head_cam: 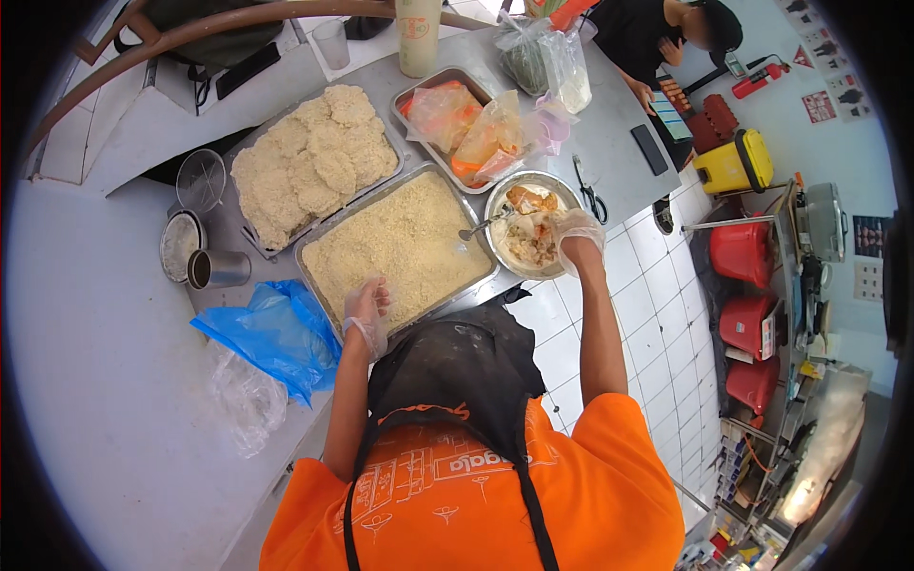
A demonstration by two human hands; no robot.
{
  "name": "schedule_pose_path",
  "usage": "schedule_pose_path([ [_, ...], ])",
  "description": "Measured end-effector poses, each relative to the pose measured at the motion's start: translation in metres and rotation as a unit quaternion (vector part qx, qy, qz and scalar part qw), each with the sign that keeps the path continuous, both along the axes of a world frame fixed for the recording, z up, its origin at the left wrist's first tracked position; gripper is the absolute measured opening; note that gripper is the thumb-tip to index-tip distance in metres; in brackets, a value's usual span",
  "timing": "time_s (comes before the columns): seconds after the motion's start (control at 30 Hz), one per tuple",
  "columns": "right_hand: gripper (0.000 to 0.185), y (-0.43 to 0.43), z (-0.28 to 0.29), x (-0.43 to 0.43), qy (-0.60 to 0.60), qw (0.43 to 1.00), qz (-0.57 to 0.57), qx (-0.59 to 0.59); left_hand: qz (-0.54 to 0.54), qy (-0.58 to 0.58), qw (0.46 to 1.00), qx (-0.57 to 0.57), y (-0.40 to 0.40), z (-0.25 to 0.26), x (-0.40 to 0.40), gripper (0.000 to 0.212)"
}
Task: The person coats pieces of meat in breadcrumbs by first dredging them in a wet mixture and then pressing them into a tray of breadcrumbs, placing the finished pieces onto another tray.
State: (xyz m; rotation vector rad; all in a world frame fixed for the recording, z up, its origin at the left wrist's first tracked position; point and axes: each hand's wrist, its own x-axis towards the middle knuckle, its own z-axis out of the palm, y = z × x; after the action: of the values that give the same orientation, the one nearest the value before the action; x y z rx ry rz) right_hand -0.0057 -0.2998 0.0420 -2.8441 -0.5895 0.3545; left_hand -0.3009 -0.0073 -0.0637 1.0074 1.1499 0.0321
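Note:
My left hand point(368, 312), in a clear plastic glove, hovers at the near left edge of a metal tray of breadcrumbs point(403, 239). Its fingers are loosely curled with nothing visible in them. My right hand point(580, 239), also gloved, reaches over the right rim of a round metal bowl point(494, 251). Its fingertips are hidden, so a grip cannot be made out. Pale batter and meat pieces point(532, 235) lie in the bowl. A metal utensil point(482, 227) leans across its left rim. Behind the crumbs, another tray holds a heap of crumb-coated patties point(314, 160).
A tray with orange contents and plastic bags point(457, 132) stands behind the bowl. Scissors point(590, 191) and a phone point(648, 150) lie to the right. A metal cup point(218, 269) and a blue plastic bag point(282, 332) sit left. Another person point(643, 43) holds a device at the table's far end.

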Motion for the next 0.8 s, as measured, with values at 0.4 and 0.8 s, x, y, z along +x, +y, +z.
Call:
schedule_pose_path([
  [0.4,0.028,0.022,-0.087,-0.003,-0.025,0.999,0.013,-0.02,-0.044,0.009,0.999,0.007,-0.002,-0.004,0.004,0.031],
  [0.8,0.025,0.015,-0.013,-0.013,0.129,0.978,0.096,0.136,-0.051,0.021,0.998,-0.021,-0.002,-0.007,-0.004,0.034],
])
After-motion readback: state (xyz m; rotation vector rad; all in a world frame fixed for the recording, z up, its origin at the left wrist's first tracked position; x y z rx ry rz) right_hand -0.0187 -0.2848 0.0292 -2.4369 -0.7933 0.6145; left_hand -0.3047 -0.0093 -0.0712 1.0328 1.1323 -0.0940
